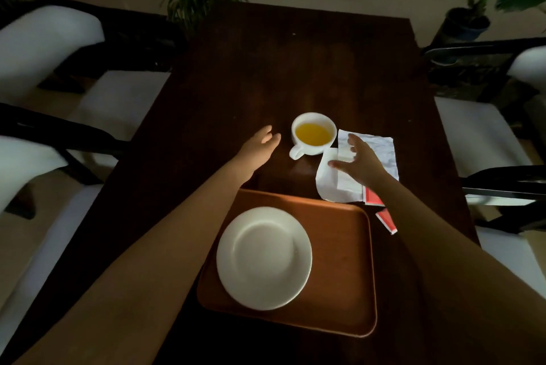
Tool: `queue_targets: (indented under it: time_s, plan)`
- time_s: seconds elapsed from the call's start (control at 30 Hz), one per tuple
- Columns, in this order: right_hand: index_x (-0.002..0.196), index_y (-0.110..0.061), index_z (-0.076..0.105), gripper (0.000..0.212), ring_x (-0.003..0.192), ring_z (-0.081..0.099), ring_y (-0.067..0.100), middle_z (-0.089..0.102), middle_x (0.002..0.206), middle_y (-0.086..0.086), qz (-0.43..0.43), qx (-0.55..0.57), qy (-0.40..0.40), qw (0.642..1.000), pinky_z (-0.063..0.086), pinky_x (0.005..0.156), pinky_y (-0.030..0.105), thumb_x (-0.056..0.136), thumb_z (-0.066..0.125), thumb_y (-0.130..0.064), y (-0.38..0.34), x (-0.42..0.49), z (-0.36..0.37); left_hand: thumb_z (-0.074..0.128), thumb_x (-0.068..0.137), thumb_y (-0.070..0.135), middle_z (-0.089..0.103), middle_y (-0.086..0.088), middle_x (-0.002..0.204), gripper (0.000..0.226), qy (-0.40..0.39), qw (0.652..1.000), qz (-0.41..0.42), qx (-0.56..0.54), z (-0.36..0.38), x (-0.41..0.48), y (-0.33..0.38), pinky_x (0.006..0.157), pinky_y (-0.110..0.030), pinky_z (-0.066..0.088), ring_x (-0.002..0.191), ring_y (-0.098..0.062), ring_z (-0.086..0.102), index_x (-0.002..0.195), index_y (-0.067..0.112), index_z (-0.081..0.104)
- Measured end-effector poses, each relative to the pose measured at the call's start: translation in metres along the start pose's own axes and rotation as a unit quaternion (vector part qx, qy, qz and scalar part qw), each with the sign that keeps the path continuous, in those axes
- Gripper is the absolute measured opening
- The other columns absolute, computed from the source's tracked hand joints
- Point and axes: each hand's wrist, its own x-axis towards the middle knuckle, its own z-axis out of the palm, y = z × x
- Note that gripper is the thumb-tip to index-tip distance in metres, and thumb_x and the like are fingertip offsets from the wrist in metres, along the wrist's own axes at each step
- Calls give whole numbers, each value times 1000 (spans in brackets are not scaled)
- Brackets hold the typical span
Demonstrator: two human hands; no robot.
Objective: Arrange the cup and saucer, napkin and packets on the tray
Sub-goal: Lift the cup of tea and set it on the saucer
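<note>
Cup, juice-filled, on desk beyond tray; saucer already on tray. Left hand, right hand flank cup, fingers apart, empty. Advice: grip both sides, lift level, seat centred on saucer.

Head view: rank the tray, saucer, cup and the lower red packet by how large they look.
1. Tray.
2. Saucer, lying on the tray.
3. Cup, farther from the camera, so its true size against the saucer is unsure.
4. Lower red packet, partly hidden by the right arm.
</note>
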Motion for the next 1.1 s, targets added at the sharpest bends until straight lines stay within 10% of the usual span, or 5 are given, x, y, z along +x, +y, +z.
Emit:
queue_targets:
  time_s: [0.53,0.9,1.1]
  plan:
    - [127,-14,47,70,113,53,19,59,124,5,-78,122,29,989,42,93,32,67,82,-27,7,52,37,35,98,29,51,-13,136,41,-94,987,-49,-124,33,91,1,89,-38,46,122,-28,52,136,12,41]
    - [127,-23,48,69,117,53,18,60,122,-3,-129,141,-4,982,43,103,46,67,82,-26,-5,34,23,44,95,28,59,-1,109,16,-62,978,-49,-193,20,58,4,72,-31,52,87,-19,61,103,23,58]
    - [131,-23,43,73,117,53,15,57,124,-3,-149,166,-33,974,46,100,33,69,81,-17,-18,8,21,43,96,22,57,-8,120,35,-31,980,-46,-191,10,18,16,85,-38,48,97,-25,58,129,14,50]
